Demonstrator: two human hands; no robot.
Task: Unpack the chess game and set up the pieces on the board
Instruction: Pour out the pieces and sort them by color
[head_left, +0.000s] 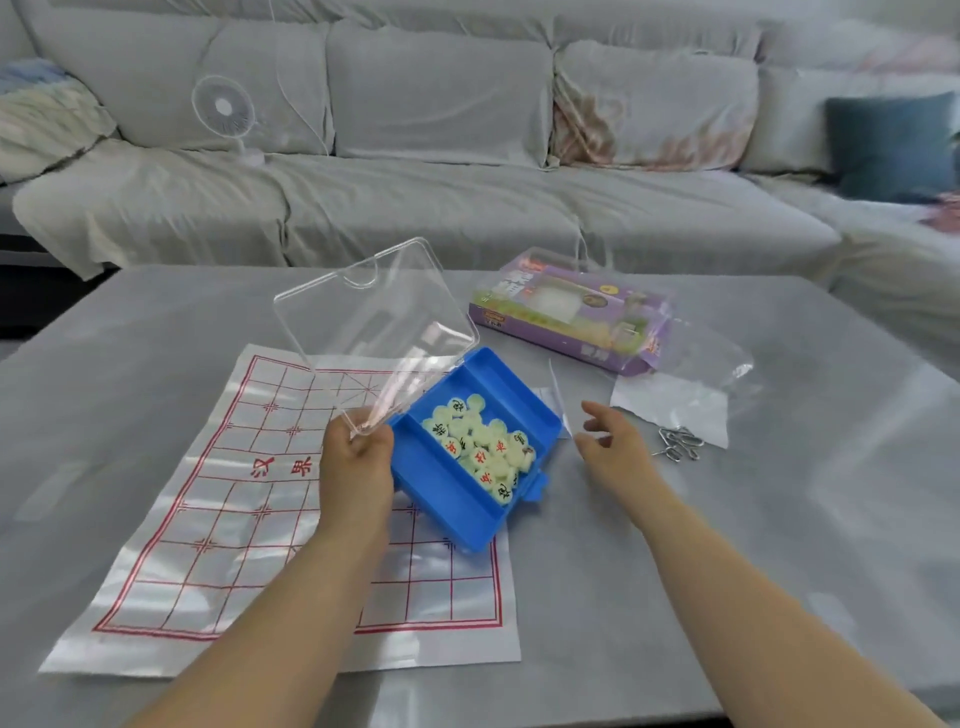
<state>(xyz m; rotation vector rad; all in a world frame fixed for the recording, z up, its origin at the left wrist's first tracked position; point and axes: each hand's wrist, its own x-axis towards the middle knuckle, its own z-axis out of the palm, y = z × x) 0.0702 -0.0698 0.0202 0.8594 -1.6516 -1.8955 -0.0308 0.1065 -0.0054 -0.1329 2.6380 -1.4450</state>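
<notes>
The unpacking step was in hand: the left hand (358, 457) gripped the blue case (441, 493) at its hinge-side corner, fingers curled round it, and held it tilted over the right edge of the xiangqi board sheet (218, 499), the clear lid (374, 322) swung up. The round pieces (480, 449) lay heaped in one compartment, none yet on the sheet. The right hand (608, 441) hovered just beside the case, fingers loose and spread, holding nothing. Next, I judged, the pieces wanted tipping or picking out onto the sheet, gently lest they roll. Most characters were too blurred to read, the lower pieces lay buried, and whether the case touched the sheet could not be told
</notes>
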